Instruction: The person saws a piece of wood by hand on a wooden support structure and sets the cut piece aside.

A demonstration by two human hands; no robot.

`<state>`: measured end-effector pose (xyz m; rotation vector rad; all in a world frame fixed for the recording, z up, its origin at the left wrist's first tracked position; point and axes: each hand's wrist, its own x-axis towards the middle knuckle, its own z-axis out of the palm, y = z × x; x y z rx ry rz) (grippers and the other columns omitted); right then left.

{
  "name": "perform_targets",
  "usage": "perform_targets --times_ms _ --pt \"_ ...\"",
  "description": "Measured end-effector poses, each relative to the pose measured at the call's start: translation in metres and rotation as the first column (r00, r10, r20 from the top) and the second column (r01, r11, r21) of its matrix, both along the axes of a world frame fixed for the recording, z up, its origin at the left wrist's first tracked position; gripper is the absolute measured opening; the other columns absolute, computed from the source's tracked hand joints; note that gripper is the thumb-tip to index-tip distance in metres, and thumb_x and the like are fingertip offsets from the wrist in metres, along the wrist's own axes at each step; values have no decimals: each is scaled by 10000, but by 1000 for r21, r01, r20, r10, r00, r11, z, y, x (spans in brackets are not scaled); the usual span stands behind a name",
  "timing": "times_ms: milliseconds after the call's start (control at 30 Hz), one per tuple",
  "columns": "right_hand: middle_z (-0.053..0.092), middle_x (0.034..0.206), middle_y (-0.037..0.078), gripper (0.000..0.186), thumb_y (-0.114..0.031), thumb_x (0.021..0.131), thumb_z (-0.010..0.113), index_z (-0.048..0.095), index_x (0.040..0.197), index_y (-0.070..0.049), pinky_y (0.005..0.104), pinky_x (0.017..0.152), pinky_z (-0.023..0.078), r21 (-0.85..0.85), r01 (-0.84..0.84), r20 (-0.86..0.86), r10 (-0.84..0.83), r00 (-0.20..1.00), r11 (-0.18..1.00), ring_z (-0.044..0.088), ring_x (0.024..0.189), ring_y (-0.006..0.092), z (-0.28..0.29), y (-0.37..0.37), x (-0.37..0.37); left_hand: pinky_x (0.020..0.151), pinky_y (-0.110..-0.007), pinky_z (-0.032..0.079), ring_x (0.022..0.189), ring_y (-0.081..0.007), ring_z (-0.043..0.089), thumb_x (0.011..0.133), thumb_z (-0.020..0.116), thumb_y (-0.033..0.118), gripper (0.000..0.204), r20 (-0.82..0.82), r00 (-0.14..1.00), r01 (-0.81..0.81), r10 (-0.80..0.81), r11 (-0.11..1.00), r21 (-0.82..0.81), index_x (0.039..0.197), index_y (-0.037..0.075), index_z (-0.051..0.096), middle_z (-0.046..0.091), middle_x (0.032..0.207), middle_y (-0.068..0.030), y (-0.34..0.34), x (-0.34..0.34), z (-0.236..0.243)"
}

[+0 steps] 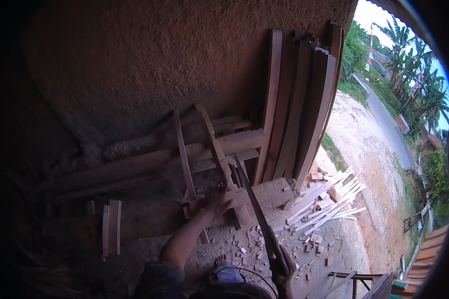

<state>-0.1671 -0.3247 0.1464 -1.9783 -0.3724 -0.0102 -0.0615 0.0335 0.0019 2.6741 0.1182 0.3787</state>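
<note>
My right hand (283, 269) is closed round the handle of a handsaw (257, 209), low at the right of centre. The long dark blade slants up and left from the handle, across the end of a short wooden board (240, 197). On that board, left of the blade, lies my left hand (215, 202), its fingers bent over the wood and holding it. The board rests on a rough timber bench (272, 193). A narrow wooden strip (214, 142) leans just beyond my left hand. In the dim light I cannot tell whether the saw teeth are in the wood.
Tall planks (304, 107) lean on a rough wall (174, 55) beyond the bench. Long timbers (134, 162) lie along the wall's foot. Pale offcuts (329, 199) are heaped at the right, with small scraps (312, 242) over the ground. Two upright wood pieces (112, 226) stand at left.
</note>
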Motion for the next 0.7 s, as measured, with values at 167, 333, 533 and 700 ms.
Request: perform_targets --times_ms 167,333,533,700 --pt "706 1029 180 489 -99 828 720 571 1275 33 312 764 538 -23 -49 116 52 992 999 706 900 204 2 13 2 776 -516 472 891 -367 639 856 589 234 216 -98 979 -181 176 983 -39 982 66 640 672 925 -178 -32 21 2" --pt "707 988 188 508 -101 817 733 569 1278 34 307 709 540 -7 -53 -2 53 999 999 713 840 206 -14 6 -1 731 -508 481 788 -367 649 900 546 273 227 37 936 -348 351 935 -66 895 75 659 669 834 -177 -44 25 -5" --pt "707 972 170 526 -108 807 741 567 1278 47 296 689 532 26 -23 -15 23 1000 999 705 793 196 -40 -11 -12 758 -512 479 817 -376 653 911 546 279 238 -12 928 -373 373 927 -26 917 85 683 679 862 -183 -49 33 -8" --pt "701 997 167 525 -159 827 724 566 1274 66 295 726 526 84 -33 -60 39 997 996 675 833 175 -46 -20 -12 779 -532 456 825 -388 659 923 540 332 288 147 883 -441 446 895 -67 879 90 690 691 871 -187 -55 27 -18"
